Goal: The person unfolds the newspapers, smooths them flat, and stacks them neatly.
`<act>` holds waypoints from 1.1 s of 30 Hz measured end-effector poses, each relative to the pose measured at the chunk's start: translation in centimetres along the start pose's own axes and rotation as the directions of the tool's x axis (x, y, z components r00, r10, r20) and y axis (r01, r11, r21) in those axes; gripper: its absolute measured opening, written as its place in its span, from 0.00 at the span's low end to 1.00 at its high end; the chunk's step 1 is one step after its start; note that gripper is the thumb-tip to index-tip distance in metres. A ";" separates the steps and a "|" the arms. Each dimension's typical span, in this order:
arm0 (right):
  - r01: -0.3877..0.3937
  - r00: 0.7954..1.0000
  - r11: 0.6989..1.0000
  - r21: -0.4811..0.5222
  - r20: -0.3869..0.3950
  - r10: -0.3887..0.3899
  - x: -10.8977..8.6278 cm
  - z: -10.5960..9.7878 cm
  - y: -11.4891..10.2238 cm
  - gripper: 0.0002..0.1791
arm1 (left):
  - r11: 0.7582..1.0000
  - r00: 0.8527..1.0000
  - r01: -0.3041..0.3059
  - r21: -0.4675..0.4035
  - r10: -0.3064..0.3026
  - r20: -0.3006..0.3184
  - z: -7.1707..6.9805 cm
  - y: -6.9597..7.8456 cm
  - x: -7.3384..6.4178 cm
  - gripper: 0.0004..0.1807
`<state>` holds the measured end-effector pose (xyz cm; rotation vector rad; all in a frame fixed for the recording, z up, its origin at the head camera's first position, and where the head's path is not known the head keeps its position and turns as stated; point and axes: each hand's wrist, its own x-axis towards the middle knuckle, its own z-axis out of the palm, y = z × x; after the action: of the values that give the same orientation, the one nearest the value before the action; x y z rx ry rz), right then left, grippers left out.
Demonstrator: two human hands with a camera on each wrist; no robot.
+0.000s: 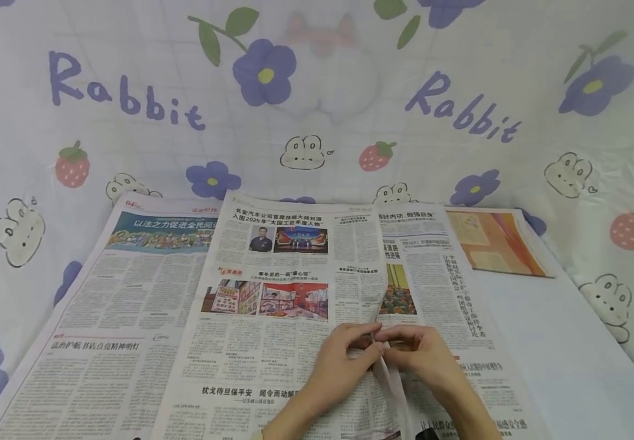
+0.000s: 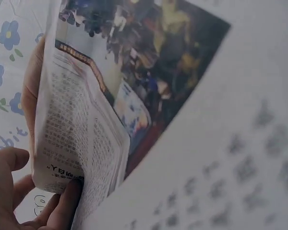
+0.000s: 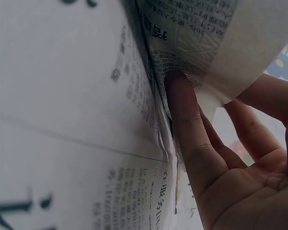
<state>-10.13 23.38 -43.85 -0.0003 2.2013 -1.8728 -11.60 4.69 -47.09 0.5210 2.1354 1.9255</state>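
Across the table lies a newspaper sheet (image 1: 273, 342) with printed photos, overlapping other sheets. My left hand (image 1: 341, 363) pinches its raised right edge between thumb and fingers. Close beside it, my right hand (image 1: 424, 360) pinches the same edge, fingertips almost meeting the left ones. Below the hands, a pale folded strip of the edge (image 1: 394, 391) runs down toward me. The left wrist view shows my left fingers (image 2: 67, 206) against the bent-up paper, which carries a colour photo (image 2: 149, 62). In the right wrist view, a finger (image 3: 185, 105) presses along the paper's printed side.
Another newspaper sheet (image 1: 130, 293) lies at the left, and one more (image 1: 443, 275) sits under the right side. An orange printed sheet (image 1: 495, 241) is at the back right, on the white tabletop (image 1: 570, 342). Behind hangs a patterned curtain (image 1: 317, 79) with rabbits and flowers.
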 end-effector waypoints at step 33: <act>-0.100 0.983 0.989 -0.112 -0.166 0.080 0.1 0.0 0.1 0.12 | 0.997 0.993 0.068 -0.037 -0.071 -0.093 -0.6 -0.3 0.0 0.13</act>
<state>-10.20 23.34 -43.99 0.2325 2.3738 -1.7456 -11.88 4.12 -47.27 0.3515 2.1426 1.9820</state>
